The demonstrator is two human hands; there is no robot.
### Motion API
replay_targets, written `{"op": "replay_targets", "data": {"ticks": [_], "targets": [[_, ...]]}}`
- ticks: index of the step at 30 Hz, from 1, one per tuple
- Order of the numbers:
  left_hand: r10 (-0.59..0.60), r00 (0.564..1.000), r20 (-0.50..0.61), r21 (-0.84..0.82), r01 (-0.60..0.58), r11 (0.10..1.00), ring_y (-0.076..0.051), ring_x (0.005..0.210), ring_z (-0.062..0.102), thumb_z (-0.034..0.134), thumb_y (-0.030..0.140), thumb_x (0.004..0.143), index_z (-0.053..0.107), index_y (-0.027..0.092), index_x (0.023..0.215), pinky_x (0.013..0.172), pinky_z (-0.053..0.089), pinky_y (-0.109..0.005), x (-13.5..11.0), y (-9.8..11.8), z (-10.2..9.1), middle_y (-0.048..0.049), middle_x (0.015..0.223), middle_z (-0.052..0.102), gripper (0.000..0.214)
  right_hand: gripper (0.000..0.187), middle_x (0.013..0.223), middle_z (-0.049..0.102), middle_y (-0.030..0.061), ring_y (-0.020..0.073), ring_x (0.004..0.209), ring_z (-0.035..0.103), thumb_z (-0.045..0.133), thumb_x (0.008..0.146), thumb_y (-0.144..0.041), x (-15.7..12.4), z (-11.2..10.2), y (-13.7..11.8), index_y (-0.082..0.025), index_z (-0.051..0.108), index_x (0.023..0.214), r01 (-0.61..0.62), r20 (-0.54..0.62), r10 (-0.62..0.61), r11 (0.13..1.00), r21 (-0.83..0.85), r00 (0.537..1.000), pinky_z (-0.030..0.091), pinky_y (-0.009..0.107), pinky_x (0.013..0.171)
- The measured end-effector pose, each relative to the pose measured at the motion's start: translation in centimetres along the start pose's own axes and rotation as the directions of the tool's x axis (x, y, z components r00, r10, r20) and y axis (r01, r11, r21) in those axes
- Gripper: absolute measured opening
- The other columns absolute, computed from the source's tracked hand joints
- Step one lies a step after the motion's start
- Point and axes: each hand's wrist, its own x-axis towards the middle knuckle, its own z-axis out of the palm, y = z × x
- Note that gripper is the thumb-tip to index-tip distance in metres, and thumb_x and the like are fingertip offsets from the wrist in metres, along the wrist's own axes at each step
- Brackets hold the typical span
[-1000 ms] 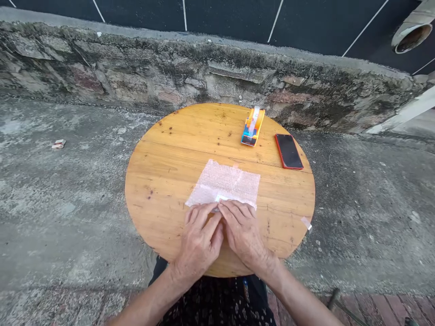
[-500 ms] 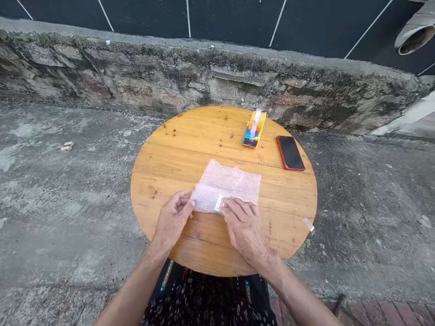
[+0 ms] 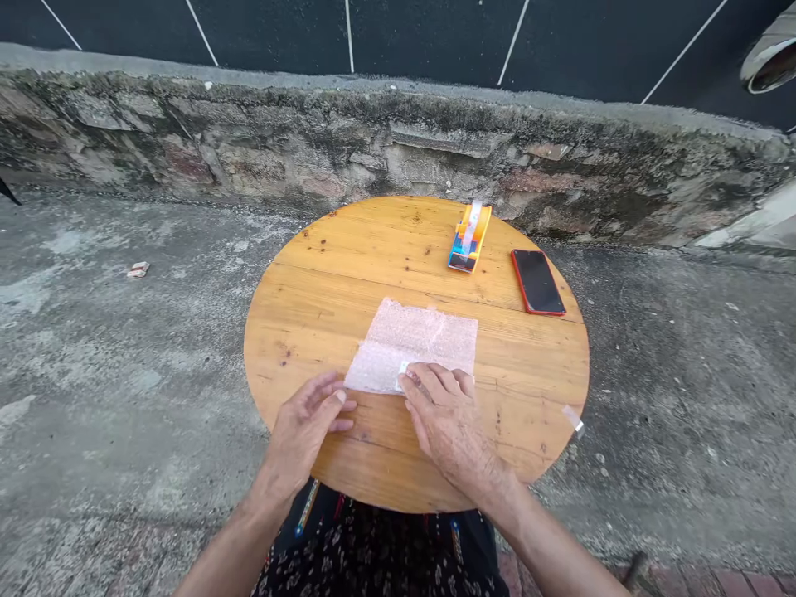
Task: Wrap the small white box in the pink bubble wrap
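Beyond bubble wrap [image 3: 418, 338]: tape dispenser [image 3: 469, 239], phone [image 3: 538, 282]; perhaps a tape strip [image 3: 573, 419].

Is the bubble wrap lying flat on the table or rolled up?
Flat: the bubble wrap lies spread on the table, its near edge pinned under the right hand.

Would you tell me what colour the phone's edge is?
The phone has a red edge; head view.

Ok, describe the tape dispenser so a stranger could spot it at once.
Start at the round wooden table before the stone wall. At its far edge, left of the phone, lies the dispenser. It alone is orange and blue, with a clear strip of tape sticking up; the phone is flat, black and red-edged.
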Motion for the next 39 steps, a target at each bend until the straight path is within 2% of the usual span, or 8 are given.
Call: {"op": "replay_targets", "data": {"ticks": [2, 4, 9, 16, 24, 27, 32, 39], "targets": [[-0.119, 0.992, 0.05, -0.131, 0.124, 0.984, -0.026, 0.093, 0.068, 0.077, 0.04, 0.068, 0.058, 0.012, 0.113, 0.072, 0.06, -0.034, -0.7, 0.4, 0.2, -0.0146, 0.112, 0.065, 0.055, 0.032, 0.126, 0.059, 0.0093, 0.0246, 0.114, 0.049, 0.053, 0.089, -0.013, 0.0, 0.0, 0.1, -0.018, 0.055, 0.12, 0.004, -0.002, -0.004, 1.0, 0.004, 1.0, 0.034, 0.042, 0.094], [-0.181, 0.979, 0.091, -0.207, 0.196, 0.958, -0.028, 0.097, 0.068, 0.076, 0.034, 0.07, 0.062, 0.011, 0.102, 0.074, 0.06, -0.034, -0.8, 0.7, 0.7, -0.0159, 0.108, 0.068, 0.043, 0.031, 0.126, 0.059, 0.0091, 0.0244, 0.114, 0.049, 0.053, 0.088, -0.012, 0.1, 0.1, 0.2, -0.017, 0.056, 0.118, 0.007, -0.003, -0.007, 1.0, 0.008, 1.0, 0.034, 0.042, 0.095], [-0.21, 0.973, 0.099, -0.207, 0.226, 0.952, -0.023, 0.086, 0.069, 0.072, 0.029, 0.075, 0.064, 0.01, 0.091, 0.064, 0.059, -0.028, 0.7, 1.1, 2.3, -0.0143, 0.099, 0.07, 0.026, 0.028, 0.125, 0.059, 0.0084, 0.0243, 0.114, 0.049, 0.052, 0.089, -0.011, 0.2, 0.1, 0.4, -0.017, 0.057, 0.116, 0.016, -0.024, -0.015, 1.0, 0.016, 1.0, 0.033, 0.043, 0.096], [-0.152, 0.986, 0.063, -0.017, 0.154, 0.988, -0.012, 0.057, 0.061, 0.074, 0.034, 0.067, 0.063, 0.011, 0.091, 0.047, 0.051, -0.021, 1.8, 1.8, 3.9, -0.0063, 0.078, 0.067, 0.036, 0.027, 0.123, 0.06, 0.0074, 0.0236, 0.112, 0.05, 0.053, 0.089, -0.012, 0.2, -0.1, 0.4, -0.018, 0.057, 0.115, 0.016, -0.021, -0.016, 1.0, 0.019, 1.0, 0.033, 0.043, 0.095], [-0.081, 0.986, 0.146, 0.176, 0.054, 0.983, -0.007, 0.035, 0.037, 0.073, 0.041, 0.06, 0.055, 0.015, 0.059, 0.035, 0.03, -0.019, 3.2, 2.0, 4.1, 0.005, 0.04, 0.045, 0.031, 0.025, 0.125, 0.059, 0.0066, 0.0236, 0.112, 0.049, 0.052, 0.091, -0.015, 0.3, -0.1, 0.6, -0.018, 0.057, 0.116, 0.031, -0.002, -0.031, 0.999, 0.025, 1.0, 0.033, 0.043, 0.096], [-0.039, 0.985, 0.168, 0.248, -0.004, 0.969, -0.008, 0.037, 0.038, 0.071, 0.039, 0.061, 0.059, 0.014, 0.062, 0.036, 0.027, -0.02, 3.5, 2.4, 4.1, 0.0051, 0.042, 0.047, 0.028, 0.025, 0.124, 0.059, 0.0071, 0.024, 0.112, 0.049, 0.053, 0.091, -0.015, 0.3, -0.1, 0.6, -0.018, 0.057, 0.115, 0.033, -0.009, -0.033, 0.999, 0.012, 0.999, 0.032, 0.044, 0.096], [0.055, 0.974, 0.221, 0.337, -0.129, 0.933, -0.012, 0.052, 0.053, 0.07, 0.031, 0.062, 0.066, 0.015, 0.071, 0.045, 0.038, -0.02, 3.6, 3.4, 4.2, 0.0022, 0.058, 0.06, 0.02, 0.024, 0.122, 0.06, 0.007, 0.0236, 0.111, 0.049, 0.051, 0.092, -0.015, 0.3, -0.2, 0.5, -0.019, 0.057, 0.115, 0.025, -0.007, -0.025, 1.0, 0.005, 1.0, 0.032, 0.044, 0.097], [0.076, 0.97, 0.232, 0.343, -0.155, 0.926, -0.01, 0.045, 0.05, 0.065, 0.033, 0.066, 0.057, 0.016, 0.07, 0.042, 0.039, -0.02, 3.3, 3.7, 5.3, 0.0037, 0.055, 0.056, 0.019, 0.021, 0.119, 0.061, 0.0082, 0.024, 0.106, 0.051, 0.052, 0.091, -0.015, 0.6, -0.5, 0.4, -0.019, 0.059, 0.111, 0.036, 0.003, -0.036, 0.999, -0.022, 0.999, 0.032, 0.044, 0.095]]}}
